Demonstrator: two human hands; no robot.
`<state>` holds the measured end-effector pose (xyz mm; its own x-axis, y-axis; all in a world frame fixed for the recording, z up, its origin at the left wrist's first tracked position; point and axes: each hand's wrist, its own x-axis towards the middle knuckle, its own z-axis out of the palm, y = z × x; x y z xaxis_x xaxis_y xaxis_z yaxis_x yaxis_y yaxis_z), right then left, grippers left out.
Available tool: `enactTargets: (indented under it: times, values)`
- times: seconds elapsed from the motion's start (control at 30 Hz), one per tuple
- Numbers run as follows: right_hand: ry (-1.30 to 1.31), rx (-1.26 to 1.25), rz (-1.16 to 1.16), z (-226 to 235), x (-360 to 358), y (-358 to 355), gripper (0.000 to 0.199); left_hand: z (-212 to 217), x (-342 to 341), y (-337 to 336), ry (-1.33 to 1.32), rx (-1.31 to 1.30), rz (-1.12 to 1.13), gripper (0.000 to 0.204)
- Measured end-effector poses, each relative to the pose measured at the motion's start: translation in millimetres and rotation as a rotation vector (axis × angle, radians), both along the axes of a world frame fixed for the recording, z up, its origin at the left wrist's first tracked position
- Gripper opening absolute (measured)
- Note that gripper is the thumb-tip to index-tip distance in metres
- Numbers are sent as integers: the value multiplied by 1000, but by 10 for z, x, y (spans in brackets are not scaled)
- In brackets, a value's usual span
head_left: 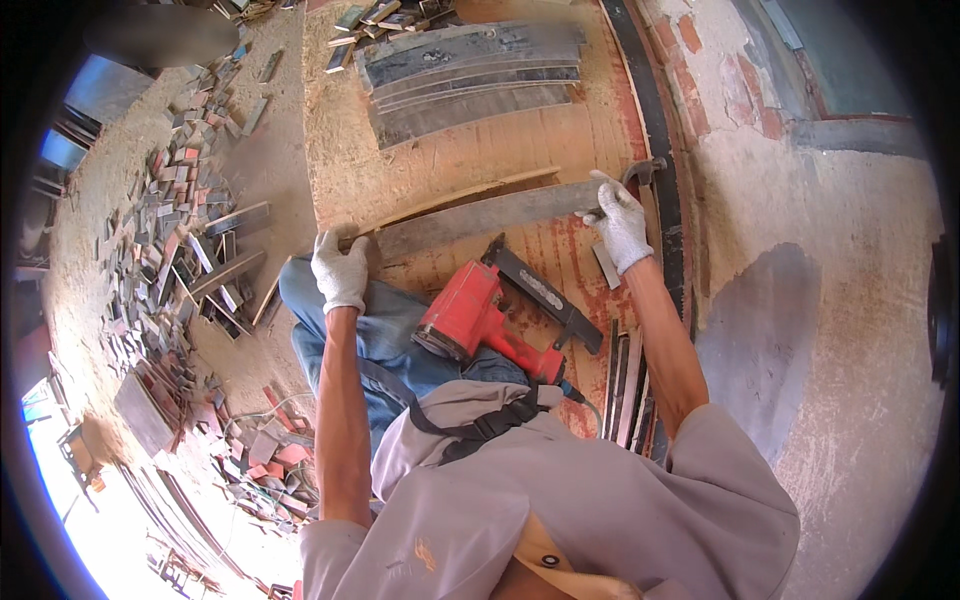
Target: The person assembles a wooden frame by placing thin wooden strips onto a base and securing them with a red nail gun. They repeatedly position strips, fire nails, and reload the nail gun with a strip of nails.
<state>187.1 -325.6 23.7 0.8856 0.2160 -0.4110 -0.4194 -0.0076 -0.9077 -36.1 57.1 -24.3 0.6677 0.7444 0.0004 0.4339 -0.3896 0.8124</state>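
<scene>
A long, flat grey plank lies crosswise in front of me over a reddish work board. My left hand, in a white knit glove, is closed around the plank's left end. At the other end, my right hand, gloved alike, pinches the plank's edge between thumb and fingers. A thin, rough-edged wooden strip runs along the plank's far side. Near my lap rests a red nail gun with a black magazine and a hose at its handle. A hammer head shows just beyond my right hand.
Several grey planks lie stacked at the far side of the work board. Loose wood offcuts cover the floor on the left. Narrow strips lie by my right forearm. A worn plaster wall stands on the right.
</scene>
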Motion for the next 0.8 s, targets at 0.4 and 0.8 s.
enactTargets:
  times: [0.4, 0.8]
  values:
    - [-3, -78, 21, -359, 157, 381, 34, -305, -45, 71, 18, -337, 330, 27]
    - [20, -127, 24, -452, 177, 437, 33, -292, -78, 90, 49, -355, 337, 25]
